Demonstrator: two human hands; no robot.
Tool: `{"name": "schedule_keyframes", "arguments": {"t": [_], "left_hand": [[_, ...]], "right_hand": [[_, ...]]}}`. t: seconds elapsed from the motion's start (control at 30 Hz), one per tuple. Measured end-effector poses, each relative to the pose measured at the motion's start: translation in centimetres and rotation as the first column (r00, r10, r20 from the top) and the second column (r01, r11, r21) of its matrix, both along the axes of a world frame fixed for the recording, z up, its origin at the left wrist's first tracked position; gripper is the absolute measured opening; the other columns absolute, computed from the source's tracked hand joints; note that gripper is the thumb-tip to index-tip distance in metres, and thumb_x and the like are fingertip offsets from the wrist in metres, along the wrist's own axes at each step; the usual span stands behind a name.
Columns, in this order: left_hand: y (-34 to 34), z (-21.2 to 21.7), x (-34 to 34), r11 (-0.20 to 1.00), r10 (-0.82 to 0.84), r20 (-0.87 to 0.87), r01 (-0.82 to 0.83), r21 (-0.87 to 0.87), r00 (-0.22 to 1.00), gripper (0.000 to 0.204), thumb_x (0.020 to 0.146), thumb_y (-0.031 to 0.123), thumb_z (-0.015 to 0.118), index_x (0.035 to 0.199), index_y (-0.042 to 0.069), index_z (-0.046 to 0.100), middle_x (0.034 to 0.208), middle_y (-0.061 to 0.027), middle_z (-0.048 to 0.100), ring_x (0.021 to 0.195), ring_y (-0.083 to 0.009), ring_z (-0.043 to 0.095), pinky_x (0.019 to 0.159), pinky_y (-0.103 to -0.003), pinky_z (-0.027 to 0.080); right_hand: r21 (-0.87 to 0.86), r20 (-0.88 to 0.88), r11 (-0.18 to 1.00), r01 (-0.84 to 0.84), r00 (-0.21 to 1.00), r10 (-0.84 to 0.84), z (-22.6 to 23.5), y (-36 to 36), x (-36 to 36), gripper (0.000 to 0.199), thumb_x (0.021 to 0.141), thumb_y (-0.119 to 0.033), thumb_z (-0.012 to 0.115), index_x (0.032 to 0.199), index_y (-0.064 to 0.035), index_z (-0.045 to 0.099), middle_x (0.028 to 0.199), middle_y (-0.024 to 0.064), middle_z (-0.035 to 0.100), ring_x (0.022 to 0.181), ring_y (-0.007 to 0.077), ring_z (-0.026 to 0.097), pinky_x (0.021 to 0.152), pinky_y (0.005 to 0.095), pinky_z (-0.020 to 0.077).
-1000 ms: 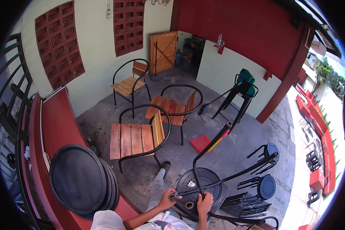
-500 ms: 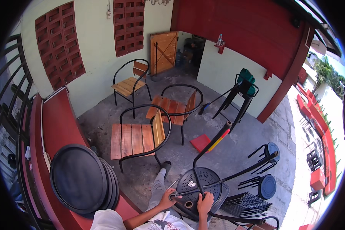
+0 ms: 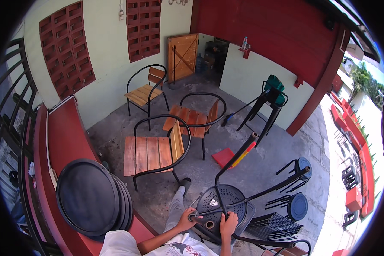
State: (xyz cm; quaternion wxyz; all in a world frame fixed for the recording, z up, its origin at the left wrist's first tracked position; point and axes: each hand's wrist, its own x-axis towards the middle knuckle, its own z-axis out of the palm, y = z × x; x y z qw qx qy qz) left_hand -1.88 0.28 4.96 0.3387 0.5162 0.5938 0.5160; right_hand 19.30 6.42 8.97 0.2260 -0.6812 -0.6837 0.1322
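Note:
A black metal tube frame [image 3: 281,184], like a table base with bent legs, slants up in front of me, its open tube ends pointing several ways. My left hand [image 3: 186,221] is closed around a short tube end on its left side. Close by, my right hand [image 3: 228,224] grips the frame where the tubes meet. Beneath the frame is a round black perforated stool seat [image 3: 235,197], with a crumpled white scrap [image 3: 213,202] on it. Part of the seat is hidden by the tubes and my hands.
Round black tabletops [image 3: 87,198] lean stacked on the red ledge [image 3: 64,128] at left. Ahead stand wooden-slat armchairs [image 3: 147,151]. A red dustpan [image 3: 222,158] lies beyond the frame. Black stools [image 3: 297,207] and a pile of black metal legs [image 3: 274,226] are at right.
Both hands keep their grip on the tube frame, which has barely moved. The view has shifted very slightly.

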Motion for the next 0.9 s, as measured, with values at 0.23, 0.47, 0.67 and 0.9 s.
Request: {"name": "schedule_keyframes", "arguments": {"t": [0.23, 0.47, 0.67, 0.9], "left_hand": [[-0.15, 0.17, 0.18, 1.0, 0.004, 0.029, -0.004, -0.005, 1.0, 0.037, 0.085, 0.031, 0.083, 0.09, -0.002, 0.067, 0.097, -0.0129, 0.06, 0.094, -0.0316, 0.058, 0.085, -0.039, 0.045], [0.05, 0.03, -0.02, 1.0, -0.008, 0.017, 0.008, 0.019, 1.0, 0.036, 0.084, 0.03, 0.083, 0.088, -0.002, 0.066, 0.096, -0.012, 0.06, 0.092, -0.0312, 0.059, 0.084, -0.038, 0.045], [0.07, -0.28, -0.14, 0.999, -0.012, -0.011, 0.012, 0.036, 1.0, 0.033, 0.083, 0.027, 0.084, 0.088, -0.001, 0.066, 0.094, -0.011, 0.059, 0.091, -0.03, 0.059, 0.082, -0.037, 0.045], [0.09, 0.06, 0.01, 1.0, -0.006, 0.026, 0.006, 0.022, 1.0, 0.033, 0.083, 0.026, 0.084, 0.088, 0.0, 0.066, 0.094, -0.0103, 0.059, 0.091, -0.0303, 0.059, 0.082, -0.036, 0.045]], "right_hand": [[0.006, 0.007, 1.0, 0.011, 1.0, -0.011, -0.31, -0.29, 0.11, 0.029, 0.093, -0.027, 0.07, 0.109, -0.0048, 0.06, 0.103, 0.0153, 0.058, 0.101, 0.0367, 0.056, 0.086, 0.0477, 0.0437], [0.01, -0.005, 1.0, 0.009, 1.0, -0.009, -0.21, -0.31, -0.05, 0.03, 0.093, -0.028, 0.07, 0.11, -0.0053, 0.061, 0.103, 0.0148, 0.058, 0.102, 0.0365, 0.057, 0.086, 0.048, 0.044], [-0.003, -0.003, 1.0, 0.004, 1.0, -0.004, -0.24, -0.18, 0.06, 0.03, 0.093, -0.028, 0.07, 0.11, -0.0056, 0.061, 0.104, 0.0146, 0.058, 0.102, 0.0364, 0.056, 0.086, 0.0477, 0.044], [0.0, -0.004, 1.0, 0.007, 1.0, -0.007, 0.03, -0.12, -0.06, 0.03, 0.093, -0.028, 0.07, 0.111, -0.0055, 0.061, 0.105, 0.0146, 0.058, 0.103, 0.0364, 0.056, 0.087, 0.0475, 0.0439]]}}
